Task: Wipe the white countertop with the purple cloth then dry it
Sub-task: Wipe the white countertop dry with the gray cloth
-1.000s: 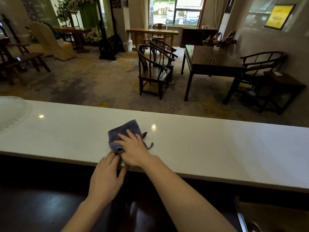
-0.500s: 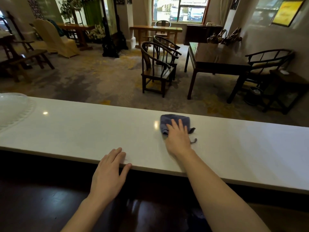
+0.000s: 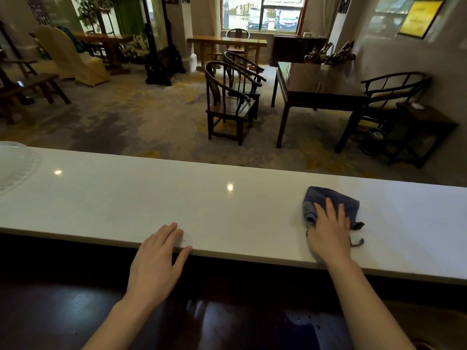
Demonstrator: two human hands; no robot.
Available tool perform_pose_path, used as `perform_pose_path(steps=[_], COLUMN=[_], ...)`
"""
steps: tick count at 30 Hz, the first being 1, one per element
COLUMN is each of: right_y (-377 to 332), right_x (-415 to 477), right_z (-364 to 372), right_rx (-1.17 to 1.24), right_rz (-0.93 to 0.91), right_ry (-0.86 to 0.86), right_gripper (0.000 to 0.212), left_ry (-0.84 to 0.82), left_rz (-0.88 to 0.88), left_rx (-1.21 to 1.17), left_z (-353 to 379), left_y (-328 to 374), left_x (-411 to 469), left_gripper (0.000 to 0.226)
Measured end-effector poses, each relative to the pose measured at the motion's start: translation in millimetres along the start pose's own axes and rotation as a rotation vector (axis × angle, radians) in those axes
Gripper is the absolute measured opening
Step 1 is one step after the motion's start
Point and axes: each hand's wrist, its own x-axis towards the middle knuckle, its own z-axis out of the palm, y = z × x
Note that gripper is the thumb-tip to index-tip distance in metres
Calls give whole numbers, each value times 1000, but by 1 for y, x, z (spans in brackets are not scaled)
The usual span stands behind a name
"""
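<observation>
Right hand (image 3: 329, 229) flat, fingers spread, pressing cloth (image 3: 328, 200) on counter (image 3: 227, 210).
Cloth's bunched, so it might smear or skip spots out right.

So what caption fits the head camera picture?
Right hand presses purple cloth on white countertop; left hand rests at its edge.

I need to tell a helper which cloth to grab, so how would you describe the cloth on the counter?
Find the long white countertop running across the room's near side. Toward its right end, under the person's flat right hand, lies the purple cloth. It is the only dark, crumpled fabric there, with a loop trailing from its right edge.
</observation>
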Motion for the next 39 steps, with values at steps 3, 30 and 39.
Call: perform_pose_path(steps=[3, 30, 39], right_y=[-13, -166, -70], right_x=[3, -95, -102], right_z=[11, 64, 32], right_rx=[17, 106, 53], right_rz=[19, -757, -590], right_ry=[-13, -127, -68], right_gripper=[61, 73, 80], left_ry=[12, -7, 18], left_rz=[6, -16, -8], left_rx=[10, -36, -22], left_z=[1, 2, 5], left_y=[1, 0, -3], left_x=[-1, -2, -2], left_gripper=[43, 50, 46])
